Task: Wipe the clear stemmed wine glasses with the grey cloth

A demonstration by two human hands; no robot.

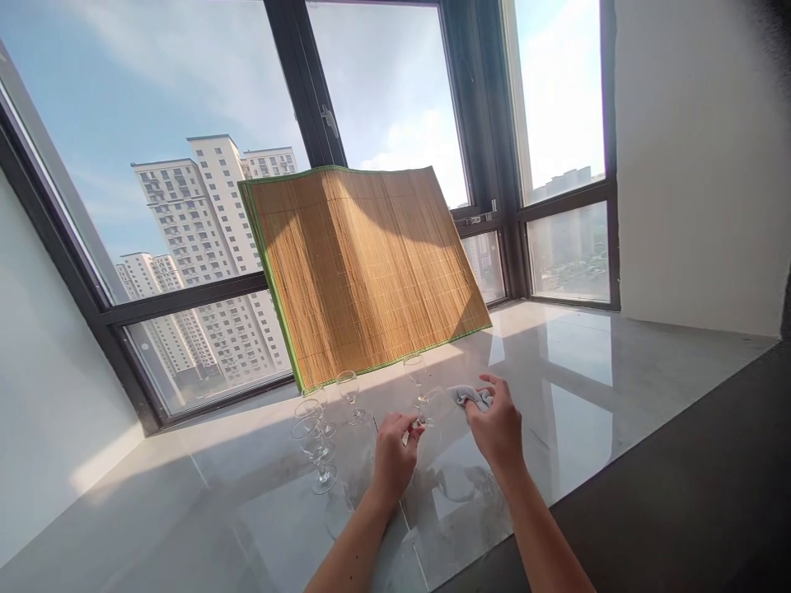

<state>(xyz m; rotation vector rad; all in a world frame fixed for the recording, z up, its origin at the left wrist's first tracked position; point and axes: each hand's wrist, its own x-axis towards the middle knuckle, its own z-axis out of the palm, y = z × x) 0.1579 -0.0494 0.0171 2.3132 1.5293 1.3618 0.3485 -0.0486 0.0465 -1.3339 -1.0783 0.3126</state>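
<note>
My left hand is closed around the stem end of a clear stemmed glass, which lies tilted with its bowl toward the right. A wadded grey cloth is pinched in my right hand, close to the rim of that glass; whether it touches is hard to tell. Several more stemmed glasses stand upright left of my hands, among them a near one and one farther back. Another glass is just behind the held one, partly overlapped by it.
Glossy pale tiles cover the wide windowsill, whose front edge runs diagonally at the lower right. A bamboo mat with green edging leans against the dark window frame behind the glasses. White walls border both sides.
</note>
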